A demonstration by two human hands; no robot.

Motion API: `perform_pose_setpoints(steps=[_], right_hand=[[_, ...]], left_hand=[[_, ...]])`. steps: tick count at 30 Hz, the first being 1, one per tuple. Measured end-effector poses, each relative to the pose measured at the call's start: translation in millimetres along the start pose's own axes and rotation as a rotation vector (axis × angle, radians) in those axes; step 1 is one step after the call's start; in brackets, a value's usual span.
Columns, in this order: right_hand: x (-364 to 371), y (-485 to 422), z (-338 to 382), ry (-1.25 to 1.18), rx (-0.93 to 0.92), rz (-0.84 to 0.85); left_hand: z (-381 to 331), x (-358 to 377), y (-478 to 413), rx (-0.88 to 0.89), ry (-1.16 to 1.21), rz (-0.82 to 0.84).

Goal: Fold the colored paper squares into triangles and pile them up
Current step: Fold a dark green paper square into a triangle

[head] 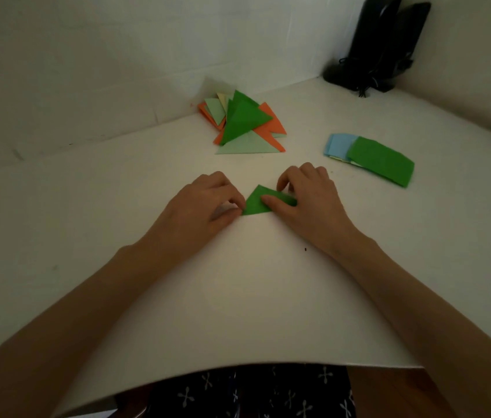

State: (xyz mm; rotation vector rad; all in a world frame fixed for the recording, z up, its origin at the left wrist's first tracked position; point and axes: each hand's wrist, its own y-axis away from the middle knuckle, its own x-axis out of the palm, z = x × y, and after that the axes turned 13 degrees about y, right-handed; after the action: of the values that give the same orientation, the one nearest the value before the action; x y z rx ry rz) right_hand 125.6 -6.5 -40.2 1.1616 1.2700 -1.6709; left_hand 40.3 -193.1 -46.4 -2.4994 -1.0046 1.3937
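On the table (253, 297), the green triangle (255, 203) lies between both grips: the left grip (208, 203) pinches its left corner, and the right grip (310, 203) holds its right end, fingers curled.

Both arms bare, in from lower corners, converging twd centre. L forearm (87, 297) angled up-right, wrist straight. L hand (208, 200) palm down, knuckles up, fingers curled; thumb + index tips pinch near-left corner of green paper (255, 203). R forearm (419, 297) angled up-left, wrist approx straight. R hand (310, 203) palm down, thumb (268, 201) stretched out flat across paper top, pointing twd L hand; other fingers bent, tips down at paper's far edge. Hands near each other, not touching.
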Motion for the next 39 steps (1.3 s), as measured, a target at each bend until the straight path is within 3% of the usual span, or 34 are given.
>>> perform_pose_setpoints(steps=[5,10,15,17,19,22,27,34,39], right_hand=[[-7.0,16.1,10.1,0.146,-0.018,-0.121],[-9.6,17.0,14.7,0.080,0.137,0.147],[-21.0,16.1,-20.6,0.052,0.255,0.194],[-26.4,22.9,-29.3,0.092,0.163,0.061],[-30.7,30.7,-26.4,0.034,-0.065,-0.010],[-25.3,42.3,-11.6,0.051,-0.305,0.098],[-21.7,42.1,-7.2,0.145,-0.352,0.136],[-23.1,28.7,-1.9,0.125,-0.321,0.120],[-17.4,20.1,6.8,0.187,-0.397,0.124]], left_hand=[[-14.9,-3.3,9.5,0.150,-0.279,0.092],[-24.1,-0.3,18.2,0.148,-0.329,0.097],[-28.2,-2.0,20.8,0.111,-0.329,0.098],[-29.8,-0.6,21.1,0.109,-0.339,0.096],[-30.9,-0.8,19.5,0.109,-0.362,0.096],[-33.4,-1.7,16.7,0.124,-0.430,0.129],[-29.4,-18.8,24.4,0.166,-0.604,0.190],[-32.0,-8.2,34.1,0.060,-0.488,0.196],[-26.3,-4.7,39.6,0.046,-0.438,0.181]])
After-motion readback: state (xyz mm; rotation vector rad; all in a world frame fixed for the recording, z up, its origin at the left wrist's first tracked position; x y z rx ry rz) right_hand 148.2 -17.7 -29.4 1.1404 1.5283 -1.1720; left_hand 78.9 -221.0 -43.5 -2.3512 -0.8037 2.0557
